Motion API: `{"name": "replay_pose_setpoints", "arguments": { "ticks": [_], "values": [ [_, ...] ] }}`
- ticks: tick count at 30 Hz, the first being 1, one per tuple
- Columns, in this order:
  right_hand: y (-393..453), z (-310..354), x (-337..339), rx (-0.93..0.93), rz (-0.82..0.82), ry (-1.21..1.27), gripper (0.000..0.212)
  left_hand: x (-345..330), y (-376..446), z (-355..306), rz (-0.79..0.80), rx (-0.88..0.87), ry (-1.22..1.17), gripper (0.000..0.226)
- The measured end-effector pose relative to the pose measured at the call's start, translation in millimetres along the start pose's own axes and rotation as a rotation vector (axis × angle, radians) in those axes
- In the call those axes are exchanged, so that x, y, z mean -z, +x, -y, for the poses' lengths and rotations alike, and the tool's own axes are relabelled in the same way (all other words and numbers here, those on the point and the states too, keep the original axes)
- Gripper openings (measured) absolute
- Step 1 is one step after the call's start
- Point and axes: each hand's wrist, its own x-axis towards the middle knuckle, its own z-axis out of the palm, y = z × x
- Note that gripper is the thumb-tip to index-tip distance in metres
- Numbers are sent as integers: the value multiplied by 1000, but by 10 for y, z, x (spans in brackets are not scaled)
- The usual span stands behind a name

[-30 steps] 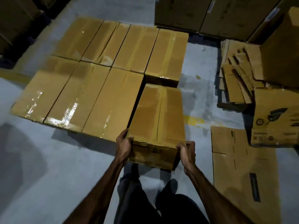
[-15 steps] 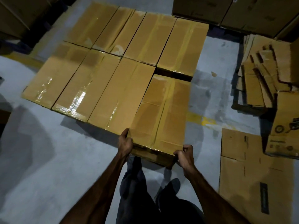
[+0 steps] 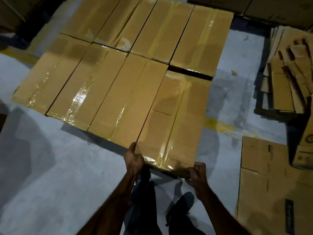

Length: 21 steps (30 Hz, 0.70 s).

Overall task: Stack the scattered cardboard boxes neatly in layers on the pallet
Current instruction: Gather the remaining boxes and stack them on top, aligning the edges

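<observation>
Both hands grip the near end of the last box (image 3: 172,119), the left hand (image 3: 133,159) curled round its near-left corner and the right hand (image 3: 196,173) clamped on the near-right corner, just below centre frame. The danger: fingers pinched underneath as it drops, or the box settling skewed. Further up, a dark gap (image 3: 189,73) separates its far end from the back-row box (image 3: 201,39), so this layer could end up uneven.

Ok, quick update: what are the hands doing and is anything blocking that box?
Left hand and right hand grip the box at its near corners. Dark gap behind it. Nothing in the way.
</observation>
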Motion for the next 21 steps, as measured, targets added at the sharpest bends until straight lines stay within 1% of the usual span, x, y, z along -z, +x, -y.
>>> {"name": "replay_pose_setpoints", "arguments": {
  "ticks": [2, 4, 5, 6, 8, 9, 11, 13, 15, 17, 21],
  "values": [
    [8, 48, -32, -3, 4, 19, 30, -53, 24, 18, -31, -21, 51, 83],
    [101, 62, -57, -3, 2, 19, 23, -110, 31, 28, -53, -35, 109, 74],
    [149, 59, -59, -5, 1, 15, 24, -141, 38, 39, -69, -49, 121, 69],
    [191, 42, -68, -6, -5, 8, 30, -176, 66, 89, -83, -67, 120, 67],
    [281, -24, -85, -24, -19, 14, 42, -281, 209, 279, -107, -72, 108, 70],
    [363, -104, -88, -23, -20, 14, 43, -339, 301, 399, -114, -58, 110, 72],
    [515, -244, -104, -36, -13, 16, 40, -457, 520, 696, -127, -31, 114, 70],
    [605, -298, -133, -36, 7, 23, 37, -469, 550, 660, -144, 3, 109, 71],
    [509, -148, -171, -43, 8, 41, 35, -491, 604, 667, -163, 39, 84, 73],
    [436, -53, -193, -56, -8, 78, 30, -512, 626, 666, -178, 48, 66, 69],
    [447, -41, -206, -74, -17, 106, 27, -544, 581, 651, -198, 29, 60, 60]
  ]
}}
